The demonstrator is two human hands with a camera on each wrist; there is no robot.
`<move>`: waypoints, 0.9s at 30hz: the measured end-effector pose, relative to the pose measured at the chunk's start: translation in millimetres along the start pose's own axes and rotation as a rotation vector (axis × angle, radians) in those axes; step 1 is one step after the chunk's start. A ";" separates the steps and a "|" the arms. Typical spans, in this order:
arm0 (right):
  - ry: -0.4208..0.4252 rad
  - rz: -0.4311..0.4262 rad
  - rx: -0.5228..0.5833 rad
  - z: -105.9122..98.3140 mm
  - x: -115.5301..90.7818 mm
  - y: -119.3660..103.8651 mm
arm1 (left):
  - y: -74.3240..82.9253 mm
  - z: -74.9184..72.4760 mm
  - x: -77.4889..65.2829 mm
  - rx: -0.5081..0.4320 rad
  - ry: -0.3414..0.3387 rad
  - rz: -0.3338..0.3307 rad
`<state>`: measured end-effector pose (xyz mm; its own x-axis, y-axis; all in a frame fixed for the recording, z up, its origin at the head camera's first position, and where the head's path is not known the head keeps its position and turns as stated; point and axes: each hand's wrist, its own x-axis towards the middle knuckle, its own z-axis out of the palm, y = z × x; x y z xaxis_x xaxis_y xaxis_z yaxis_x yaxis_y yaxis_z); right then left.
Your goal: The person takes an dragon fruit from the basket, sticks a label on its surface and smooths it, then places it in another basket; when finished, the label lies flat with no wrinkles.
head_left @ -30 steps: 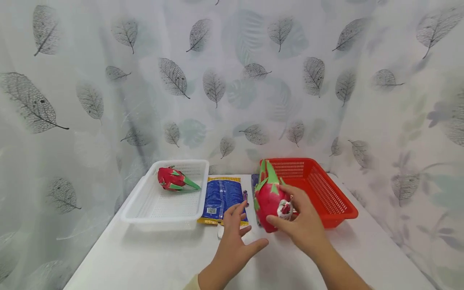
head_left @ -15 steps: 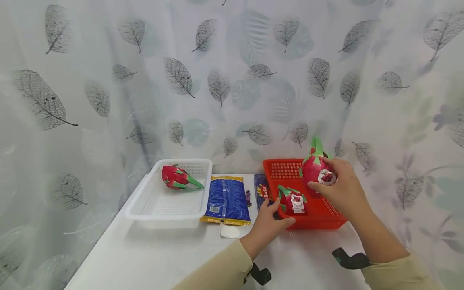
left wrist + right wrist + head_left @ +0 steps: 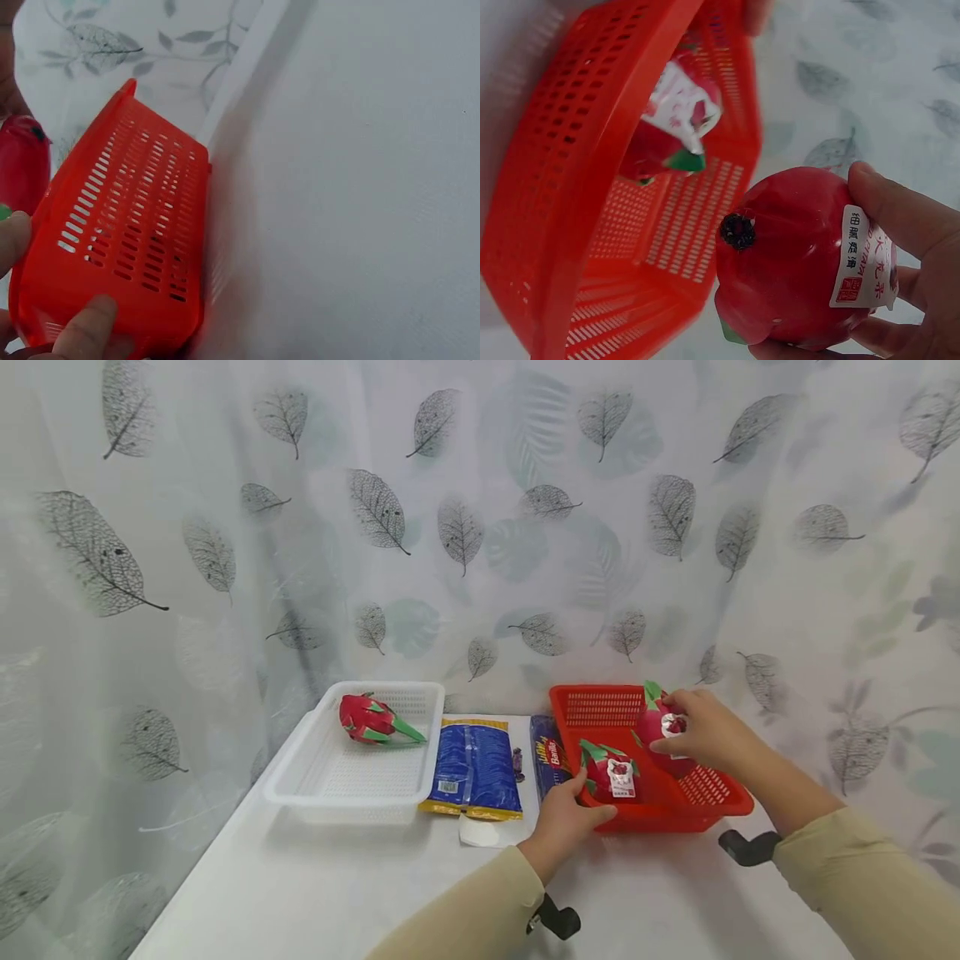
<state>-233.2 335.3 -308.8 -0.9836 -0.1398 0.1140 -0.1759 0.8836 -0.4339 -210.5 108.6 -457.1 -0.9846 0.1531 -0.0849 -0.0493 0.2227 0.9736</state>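
My right hand (image 3: pixel 708 732) grips a red dragon fruit (image 3: pixel 655 739) with green leaf tips and a white label, held low over the right part of the red plastic basket (image 3: pixel 652 818). In the right wrist view, the fingers wrap the labelled side of this dragon fruit (image 3: pixel 787 255), its dark stem end toward the basket. A second labelled dragon fruit (image 3: pixel 609 774) lies in the basket's left part. My left hand (image 3: pixel 564 822) holds the basket's front left corner; the left wrist view has fingers (image 3: pixel 90 326) on both sides of the rim.
At left stands a white basket (image 3: pixel 277 785) with another dragon fruit (image 3: pixel 371 720) in it. Between the baskets lie a blue and yellow packet (image 3: pixel 474 768), a small purple wrapped item (image 3: pixel 518 764), a blue Barilla box (image 3: pixel 550 752) and a white piece (image 3: pixel 478 832). A leaf-print curtain (image 3: pixel 480 527) hangs behind.
The right hand carried the dragon fruit rightward over the red basket, then lowered it. The left hand moved right from beside the blue packet to the basket's corner. The second dragon fruit came into view.
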 end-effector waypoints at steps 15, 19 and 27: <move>-0.129 0.092 -0.067 22.5 22.9 40.0 | -5.2 5.2 0.3 -0.052 0.031 0.005; -0.156 0.116 -0.036 34.9 25.4 51.9 | -5.2 4.6 -2.0 -0.055 0.038 0.001; -0.189 0.112 -0.027 56.9 26.9 73.3 | -4.9 6.8 -3.9 -0.049 0.033 0.017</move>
<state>-274.8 370.9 -388.4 -0.9874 -0.1193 -0.1042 -0.0667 0.9098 -0.4097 -205.3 113.5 -462.9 -0.9903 0.1242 -0.0624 -0.0403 0.1726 0.9842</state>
